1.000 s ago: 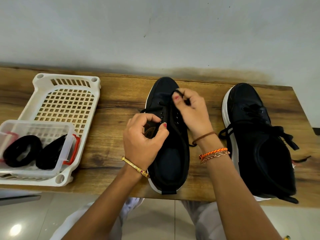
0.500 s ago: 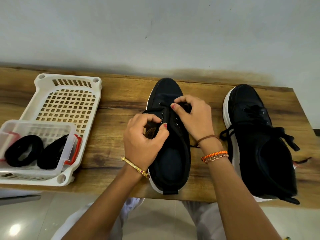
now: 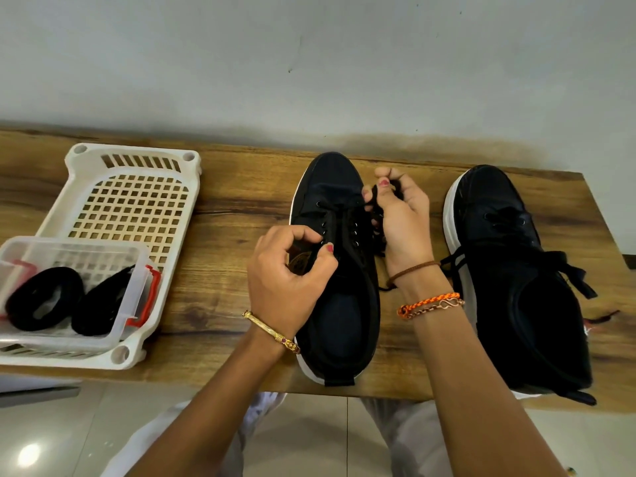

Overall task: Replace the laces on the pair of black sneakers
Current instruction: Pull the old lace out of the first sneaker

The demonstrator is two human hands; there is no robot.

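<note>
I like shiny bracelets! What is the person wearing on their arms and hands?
The left hand has a gold bangle with a small red stone at the wrist. The right hand has a thin brown cord, then an orange braided band and a coppery chain. Nails are painted red. Both forearms are bare, no sleeves.

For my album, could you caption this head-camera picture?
Right hand pulls a black lace from the left sneaker while the left hand steadies its tongue.
</note>
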